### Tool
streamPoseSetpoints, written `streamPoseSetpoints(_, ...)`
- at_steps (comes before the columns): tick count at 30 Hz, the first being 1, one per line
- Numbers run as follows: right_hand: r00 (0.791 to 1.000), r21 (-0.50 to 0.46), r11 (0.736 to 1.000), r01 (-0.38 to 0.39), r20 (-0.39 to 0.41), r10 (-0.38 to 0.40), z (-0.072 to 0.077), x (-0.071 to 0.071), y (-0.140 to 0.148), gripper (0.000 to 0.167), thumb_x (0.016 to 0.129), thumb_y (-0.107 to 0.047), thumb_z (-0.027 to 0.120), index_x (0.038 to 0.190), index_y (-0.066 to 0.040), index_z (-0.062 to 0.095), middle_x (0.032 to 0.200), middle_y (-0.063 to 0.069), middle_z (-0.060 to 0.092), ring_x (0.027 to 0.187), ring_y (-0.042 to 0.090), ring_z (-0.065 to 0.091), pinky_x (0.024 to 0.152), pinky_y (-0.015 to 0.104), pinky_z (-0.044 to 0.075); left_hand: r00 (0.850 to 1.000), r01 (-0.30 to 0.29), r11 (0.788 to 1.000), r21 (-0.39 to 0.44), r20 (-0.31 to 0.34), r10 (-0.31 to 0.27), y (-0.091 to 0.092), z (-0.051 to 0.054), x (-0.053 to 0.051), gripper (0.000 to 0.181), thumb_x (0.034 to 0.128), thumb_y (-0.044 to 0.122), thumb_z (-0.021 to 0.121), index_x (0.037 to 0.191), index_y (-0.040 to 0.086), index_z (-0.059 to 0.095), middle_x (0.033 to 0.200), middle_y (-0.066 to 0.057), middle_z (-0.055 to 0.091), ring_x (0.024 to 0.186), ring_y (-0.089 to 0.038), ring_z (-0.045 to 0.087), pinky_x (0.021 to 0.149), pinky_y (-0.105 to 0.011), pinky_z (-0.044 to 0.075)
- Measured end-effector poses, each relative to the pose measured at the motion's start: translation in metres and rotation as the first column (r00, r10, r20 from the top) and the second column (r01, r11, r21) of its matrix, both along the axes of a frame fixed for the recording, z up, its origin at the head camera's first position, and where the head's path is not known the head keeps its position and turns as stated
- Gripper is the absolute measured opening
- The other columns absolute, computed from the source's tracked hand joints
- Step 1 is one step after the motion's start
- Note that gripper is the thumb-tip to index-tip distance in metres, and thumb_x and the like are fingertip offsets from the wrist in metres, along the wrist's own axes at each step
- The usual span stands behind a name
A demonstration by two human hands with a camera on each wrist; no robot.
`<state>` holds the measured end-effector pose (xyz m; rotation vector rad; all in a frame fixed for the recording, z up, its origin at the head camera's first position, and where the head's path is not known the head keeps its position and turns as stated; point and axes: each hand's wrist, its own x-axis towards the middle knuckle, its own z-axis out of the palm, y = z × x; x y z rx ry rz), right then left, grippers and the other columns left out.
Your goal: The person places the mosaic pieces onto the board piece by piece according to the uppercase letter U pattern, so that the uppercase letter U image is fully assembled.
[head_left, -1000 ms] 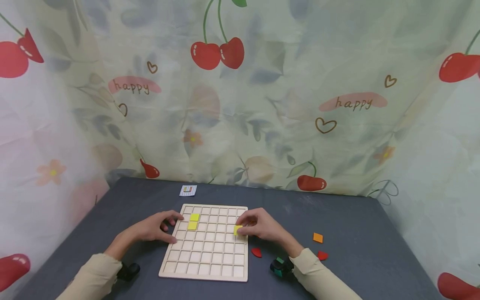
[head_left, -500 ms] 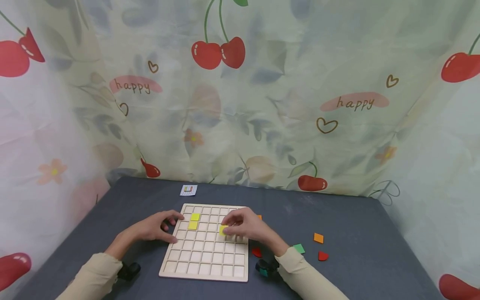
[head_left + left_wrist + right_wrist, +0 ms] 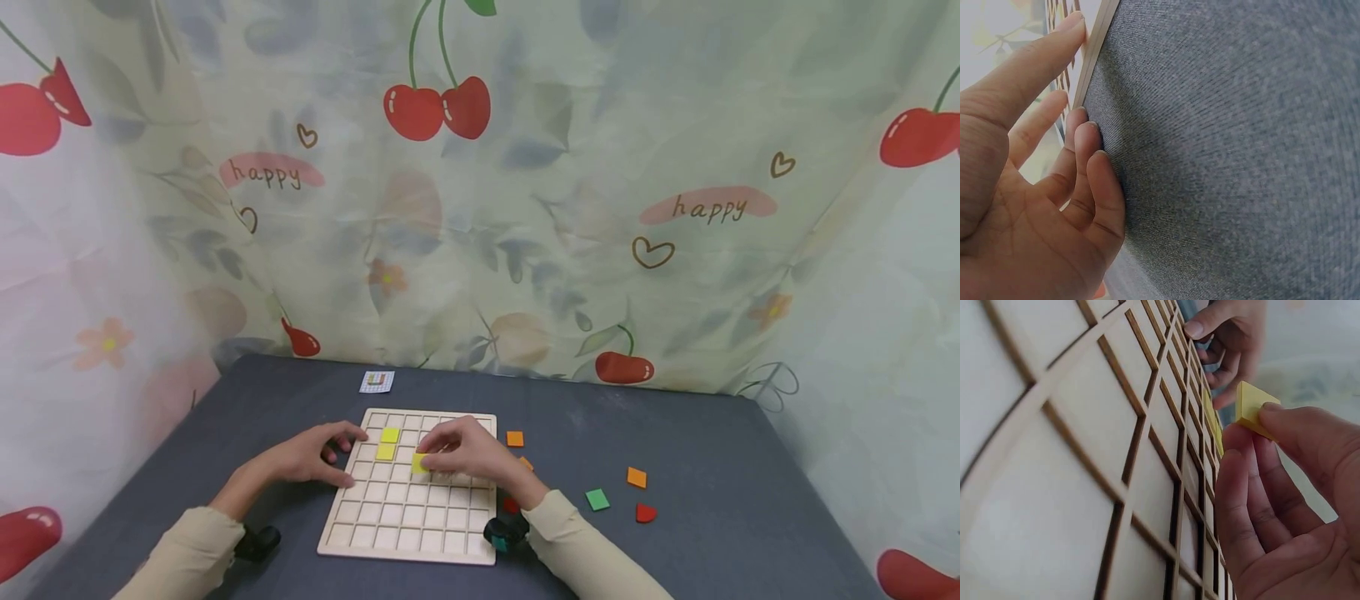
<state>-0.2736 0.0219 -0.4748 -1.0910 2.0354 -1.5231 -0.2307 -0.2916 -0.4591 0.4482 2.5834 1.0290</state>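
A wooden grid board [image 3: 408, 515] lies flat on the dark table. Two yellow square tiles [image 3: 386, 452] sit in adjoining cells toward its upper left. My right hand [image 3: 474, 454] pinches another yellow square tile [image 3: 1254, 406] between thumb and fingers, held just above the board's middle cells. In the right wrist view that tile is tilted and apart from the grid. My left hand [image 3: 311, 454] rests at the board's left edge, thumb and index fingertip touching the rim, its other fingers loosely bent in the left wrist view.
Right of the board lie orange tiles [image 3: 637, 477], a green tile [image 3: 597, 500] and a red heart-shaped piece [image 3: 646, 512]. Another red piece [image 3: 512, 505] is partly hidden by the right wrist. A small printed card [image 3: 377, 382] lies behind the board. A patterned curtain [image 3: 480, 317] stands behind the table.
My right hand has carried the yellow tile leftward from the board's right edge to its middle, uncovering the green tile and orange tiles. The left hand has stayed in place.
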Motion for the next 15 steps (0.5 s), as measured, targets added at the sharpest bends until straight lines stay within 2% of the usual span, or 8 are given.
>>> streamPoseSetpoints(9, 0.999, 0.027, 0.999, 0.044, -0.011, -0.043, 0.001, 0.002, -0.020, 0.013, 0.091, -0.006, 0.077, 0.104, -0.003, 0.077, 0.089, 0.004, 0.074, 0.075, 0.032, 0.069, 0.065, 0.034, 0.054, 1.000, 0.003, 1.000, 0.006, 0.004, -0.003, -0.001, 0.000, 0.000, 0.064, 0.0808, 0.020, 0.089, 0.135, 0.005, 0.057, 0.108, -0.008, 0.051, 0.092, -0.026, 0.051, 0.079, -0.043, 0.042)
streamPoseSetpoints(15, 0.998, 0.038, 0.998, 0.056, -0.031, -0.055, 0.002, 0.003, -0.032, 0.013, 0.090, -0.006, 0.078, 0.102, -0.001, 0.077, 0.087, 0.002, 0.072, 0.071, 0.020, 0.066, 0.065, 0.028, 0.052, 1.000, 0.003, 1.000, 0.001, -0.001, -0.003, -0.002, -0.001, -0.001, 0.065, 0.0810, 0.019, 0.089, 0.135, 0.005, 0.057, 0.108, -0.008, 0.051, 0.092, -0.026, 0.052, 0.079, -0.043, 0.043)
